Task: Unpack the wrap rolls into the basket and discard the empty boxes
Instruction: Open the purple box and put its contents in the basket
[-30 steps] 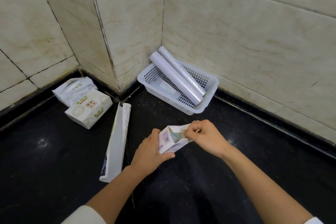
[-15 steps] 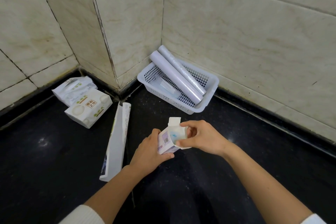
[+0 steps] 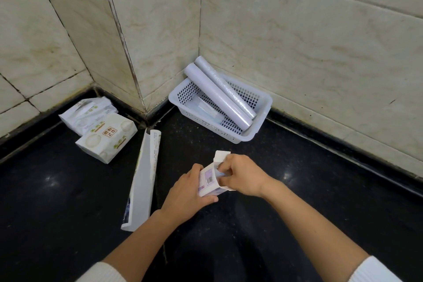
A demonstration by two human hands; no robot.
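Observation:
A white wrap box point(image 3: 208, 181) with a barcode label points end-on toward the camera, its top flap standing open. My left hand point(image 3: 186, 196) grips the box from the left side. The fingers of my right hand point(image 3: 242, 177) reach into the box's open end; what they pinch is hidden. A white perforated basket point(image 3: 263, 107) sits in the wall corner with two pale wrap rolls point(image 3: 219, 96) lying slanted in it, their far ends sticking out over the rim. A long opened box point(image 3: 143, 181) lies flat on the black counter, left of my hands.
Two white tissue packs point(image 3: 106, 137) lie by the left wall. Tiled walls close in the back and right of the glossy black counter point(image 3: 320, 190). A flat clear packet point(image 3: 206, 107) rests in the basket bottom.
The box's end flap has been lifted open. My right hand's fingers went from pinching the flap to reaching inside the open end. My left hand kept its hold.

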